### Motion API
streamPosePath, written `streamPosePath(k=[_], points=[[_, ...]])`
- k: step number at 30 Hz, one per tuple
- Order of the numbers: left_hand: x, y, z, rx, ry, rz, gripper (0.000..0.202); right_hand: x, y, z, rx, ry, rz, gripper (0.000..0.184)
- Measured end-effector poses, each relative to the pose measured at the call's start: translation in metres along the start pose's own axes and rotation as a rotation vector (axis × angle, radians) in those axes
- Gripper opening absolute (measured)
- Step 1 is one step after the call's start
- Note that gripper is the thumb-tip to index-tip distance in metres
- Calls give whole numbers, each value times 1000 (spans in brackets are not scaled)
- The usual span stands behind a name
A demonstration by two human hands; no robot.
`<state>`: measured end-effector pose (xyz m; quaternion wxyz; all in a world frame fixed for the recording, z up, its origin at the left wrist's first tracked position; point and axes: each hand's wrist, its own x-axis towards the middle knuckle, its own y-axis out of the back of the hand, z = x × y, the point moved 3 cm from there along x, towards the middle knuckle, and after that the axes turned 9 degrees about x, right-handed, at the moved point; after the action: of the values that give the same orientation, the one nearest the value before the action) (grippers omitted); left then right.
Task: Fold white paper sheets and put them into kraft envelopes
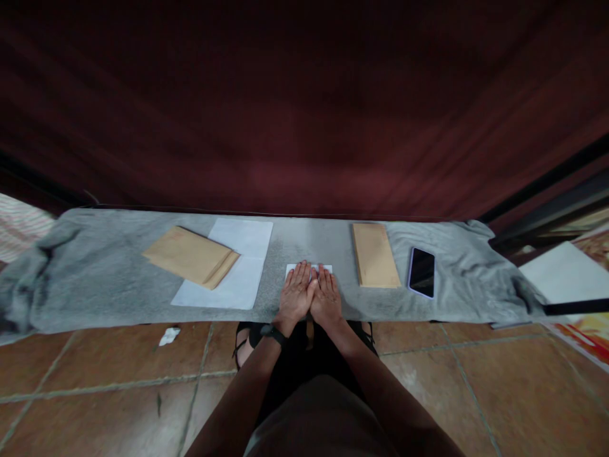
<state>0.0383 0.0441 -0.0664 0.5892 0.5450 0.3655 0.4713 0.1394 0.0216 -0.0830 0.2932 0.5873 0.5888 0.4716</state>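
Observation:
Side by side, my two hands press flat on a small white folded paper (289, 268) at the middle of the grey cloth. My left hand (295, 295), with a dark band at the wrist, lies palm down, fingers stretched out. Against it rests my right hand (326, 297), also flat, the thumbs meeting or overlapping. Most of the paper is hidden under them. To the left, a fanned stack of brown envelopes (188, 254) lies partly over white paper sheets (252, 266). A neater stack of brown envelopes (375, 255) sits to the right of my hands.
A phone (422, 273) with a pale purple case lies right of the neat stack. Grey cloth (104, 273) covers the narrow bench, backed by a dark red panel (304, 127). A crumpled white scrap (169, 336) is on the tiled floor (118, 419).

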Motion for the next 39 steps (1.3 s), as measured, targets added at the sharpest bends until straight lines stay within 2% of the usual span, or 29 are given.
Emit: streamPosePath(k=[4,10,15,18,20,24,26,34,39], points=[[-7,1,-11,63,41,21,59,-2,4,5,2,-26,55,53],[-15,0,-25,100,115,24,64,-13,16,24,-31,-53,104,55],[-17,4,-26,126,121,24,75,-21,25,34,-62,-77,92,53],[-17,5,-25,123,124,25,77,-21,31,32,-49,-101,109,54],[-17,5,-25,120,122,25,77,-19,32,25,-12,-50,95,55],[-17,3,-26,128,116,5,74,-18,26,8,77,194,-50,51],[-17,2,-27,135,111,1,74,-18,22,8,74,239,-82,50],[-17,-3,-29,173,91,48,80,5,15,48,-32,135,-43,55],[-17,-6,-30,179,88,69,81,23,15,61,-36,103,-36,53]])
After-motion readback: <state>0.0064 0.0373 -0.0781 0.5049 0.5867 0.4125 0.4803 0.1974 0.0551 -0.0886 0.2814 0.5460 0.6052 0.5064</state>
